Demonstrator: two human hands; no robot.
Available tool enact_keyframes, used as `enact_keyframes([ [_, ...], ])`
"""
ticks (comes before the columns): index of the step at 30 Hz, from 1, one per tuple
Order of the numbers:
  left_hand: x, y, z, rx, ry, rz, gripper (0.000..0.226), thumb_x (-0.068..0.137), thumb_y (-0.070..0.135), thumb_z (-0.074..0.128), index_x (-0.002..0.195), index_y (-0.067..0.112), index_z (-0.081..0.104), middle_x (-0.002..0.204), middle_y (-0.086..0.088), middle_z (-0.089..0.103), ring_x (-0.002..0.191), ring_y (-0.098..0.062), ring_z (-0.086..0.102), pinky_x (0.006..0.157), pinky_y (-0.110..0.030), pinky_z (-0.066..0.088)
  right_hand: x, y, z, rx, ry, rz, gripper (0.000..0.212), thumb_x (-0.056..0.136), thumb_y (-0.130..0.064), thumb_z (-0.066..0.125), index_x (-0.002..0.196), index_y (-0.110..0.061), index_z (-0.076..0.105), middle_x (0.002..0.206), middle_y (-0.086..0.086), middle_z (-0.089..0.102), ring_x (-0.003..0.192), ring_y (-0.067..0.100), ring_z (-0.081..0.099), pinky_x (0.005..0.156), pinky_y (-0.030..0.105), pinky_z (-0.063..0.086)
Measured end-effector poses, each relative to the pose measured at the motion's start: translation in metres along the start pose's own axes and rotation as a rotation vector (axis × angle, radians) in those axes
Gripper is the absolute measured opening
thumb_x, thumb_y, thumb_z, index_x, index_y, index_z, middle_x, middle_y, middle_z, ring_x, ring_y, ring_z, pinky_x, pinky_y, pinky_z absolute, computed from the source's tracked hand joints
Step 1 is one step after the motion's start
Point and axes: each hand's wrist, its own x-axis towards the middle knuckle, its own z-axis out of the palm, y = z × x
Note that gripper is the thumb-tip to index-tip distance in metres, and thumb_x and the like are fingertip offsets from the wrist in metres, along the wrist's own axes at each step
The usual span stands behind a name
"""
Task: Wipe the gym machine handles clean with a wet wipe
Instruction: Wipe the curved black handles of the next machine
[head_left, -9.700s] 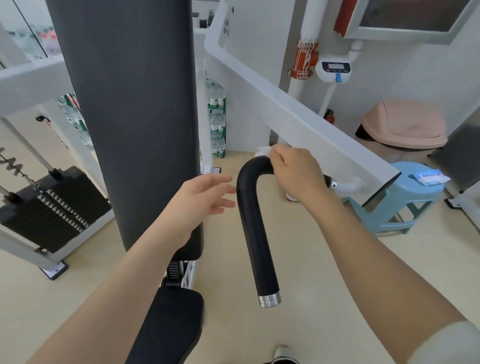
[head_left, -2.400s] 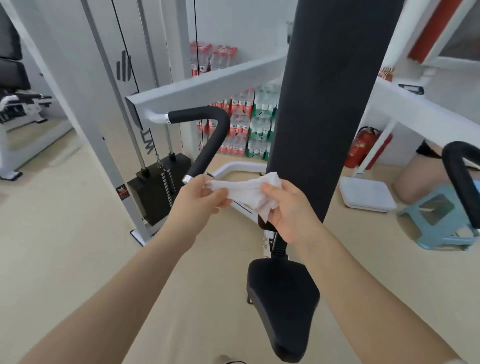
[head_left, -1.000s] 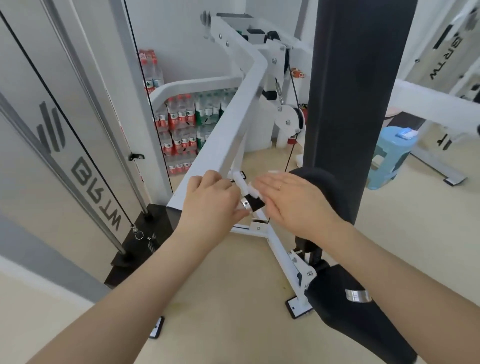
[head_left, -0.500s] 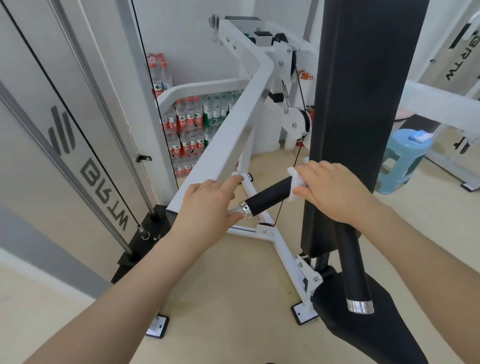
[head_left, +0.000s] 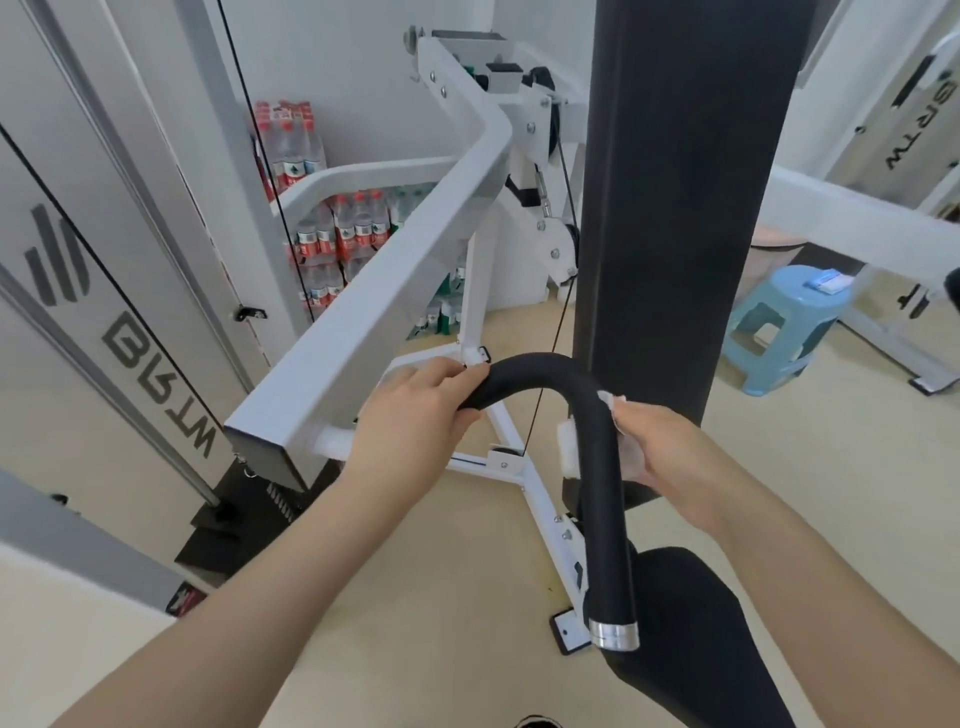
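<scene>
The handle is a black bent bar: from the white arm it runs rightward, curves at the top, then drops toward the viewer to a chrome cap. The left hand grips the upper stretch near the arm, fingers curled over it. The right hand holds the wipe wrapped round the bar just below the bend — white shows on both sides of it. The unwiped length probably lies below the right hand, along the bar's long axis — so the next stroke likely runs down toward the cap, and the right hand is the nearer one.
</scene>
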Motion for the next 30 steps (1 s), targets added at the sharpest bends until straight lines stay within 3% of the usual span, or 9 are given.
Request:
enact_keyframes([
  [2, -0.001, 0.001, 0.004, 0.023, 0.056, 0.005, 0.038, 0.072, 0.013, 0.065, 0.110, 0.009, 0.066, 0.095, -0.010, 0.068, 0.068, -0.035, 0.062, 0.057, -0.037, 0.050, 0.001, -0.003, 0.004, 0.276, -0.130, -0.017, 0.038, 0.096, -0.037, 0.044, 0.087, -0.016, 0.074, 0.088, 0.008, 0.065, 0.091, 0.025, 0.063, 0.083, 0.036, 0.048],
  [5, -0.002, 0.006, 0.005, 0.041, 0.082, -0.030, 0.037, 0.074, 0.010, 0.068, 0.110, 0.011, 0.067, 0.096, -0.009, 0.070, 0.071, -0.035, 0.062, 0.053, -0.039, 0.051, 0.012, -0.011, 0.009, 0.438, -0.151, -0.070, 0.043, 0.096, -0.036, 0.043, 0.082, -0.013, 0.076, 0.082, 0.013, 0.065, 0.075, 0.026, 0.064, 0.079, 0.038, 0.053],
  [8, -0.002, 0.013, 0.007, 0.036, 0.080, -0.075, 0.039, 0.075, 0.004, 0.071, 0.114, 0.010, 0.065, 0.101, -0.012, 0.069, 0.082, -0.039, 0.062, 0.061, -0.046, 0.053, 0.002, 0.004, 0.008, 0.477, -0.292, -0.056, 0.045, 0.099, -0.037, 0.033, 0.105, -0.007, 0.065, 0.074, 0.012, 0.060, 0.066, 0.024, 0.059, 0.073, 0.037, 0.054],
  [12, -0.004, 0.016, 0.012, 0.034, 0.123, -0.108, 0.038, 0.077, 0.004, 0.067, 0.114, 0.010, 0.065, 0.104, -0.014, 0.068, 0.086, -0.041, 0.061, 0.066, -0.049, 0.052, -0.012, 0.036, 0.004, 0.570, -0.469, 0.011, 0.052, 0.099, -0.043, 0.026, 0.100, -0.013, 0.069, 0.074, 0.012, 0.060, 0.075, 0.028, 0.063, 0.087, 0.043, 0.051],
  [15, -0.006, 0.017, 0.014, 0.049, 0.157, -0.109, 0.038, 0.078, 0.009, 0.060, 0.117, 0.011, 0.064, 0.105, -0.013, 0.068, 0.086, -0.040, 0.061, 0.066, -0.049, 0.052, -0.003, 0.030, 0.002, 0.463, -0.451, -0.015, 0.052, 0.098, -0.047, 0.023, 0.112, -0.014, 0.061, 0.080, 0.009, 0.067, 0.086, 0.025, 0.068, 0.094, 0.043, 0.045],
  [19, -0.009, 0.021, 0.020, 0.069, 0.215, -0.158, 0.038, 0.081, 0.009, 0.058, 0.119, 0.011, 0.062, 0.107, -0.013, 0.067, 0.087, -0.041, 0.060, 0.069, -0.046, 0.049, -0.009, 0.042, 0.008, 0.366, -0.385, -0.098, 0.051, 0.098, -0.045, 0.021, 0.109, -0.015, 0.061, 0.078, 0.004, 0.066, 0.080, 0.015, 0.066, 0.097, 0.040, 0.045],
  [24, -0.011, 0.031, 0.027, 0.100, 0.274, -0.235, 0.037, 0.087, 0.006, 0.055, 0.124, 0.011, 0.058, 0.114, -0.014, 0.064, 0.094, -0.042, 0.056, 0.078, -0.046, 0.044, -0.044, 0.081, -0.002, 0.126, -0.622, -0.099, 0.046, 0.098, -0.041, 0.021, 0.113, -0.017, 0.058, 0.104, 0.016, 0.061, 0.101, 0.026, 0.059, 0.102, 0.045, 0.043],
  [26, -0.012, 0.034, 0.029, 0.108, 0.281, -0.261, 0.039, 0.089, 0.006, 0.054, 0.127, 0.012, 0.056, 0.119, -0.013, 0.062, 0.097, -0.041, 0.055, 0.082, -0.045, 0.043, -0.038, 0.069, -0.006, 0.077, -0.529, -0.116, 0.041, 0.098, -0.041, 0.026, 0.110, -0.020, 0.058, 0.102, 0.002, 0.064, 0.100, 0.013, 0.060, 0.096, 0.032, 0.046],
  [30, -0.012, 0.034, 0.032, 0.119, 0.294, -0.264, 0.041, 0.089, 0.005, 0.053, 0.129, 0.012, 0.055, 0.120, -0.015, 0.061, 0.098, -0.041, 0.055, 0.084, -0.044, 0.042, -0.041, 0.054, 0.002, -0.107, -0.324, -0.217, 0.039, 0.096, -0.050, 0.027, 0.119, -0.023, 0.043, 0.101, -0.005, 0.058, 0.095, 0.008, 0.057, 0.081, 0.028, 0.045],
])
